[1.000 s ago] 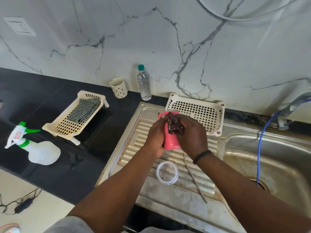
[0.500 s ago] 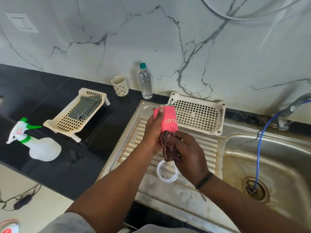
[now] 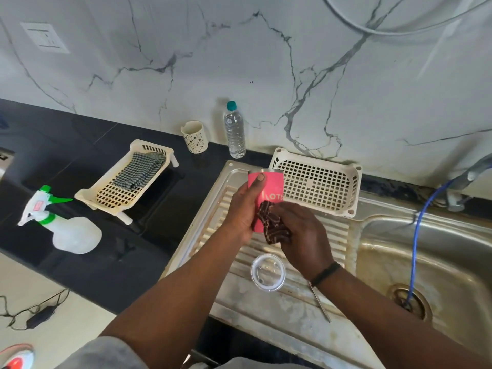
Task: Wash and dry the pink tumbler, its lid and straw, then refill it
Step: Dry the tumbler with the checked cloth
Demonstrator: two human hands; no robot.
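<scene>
Pink tumbler [image 3: 269, 190] upright in left hand's [image 3: 243, 209] grip, right hand [image 3: 298, 233] pinching brown scrubber [image 3: 271, 226] against its five-o'clock wall.

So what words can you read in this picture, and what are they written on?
"LOTS": white letters on the pink tumbler that the left hand holds; the right hand, rubbing it with a dark cloth, may hide more letters.
Red label on the spray bottle: too small to read.
Water bottle: no label readable.
Patterned cup: only shapes, no words.
</scene>
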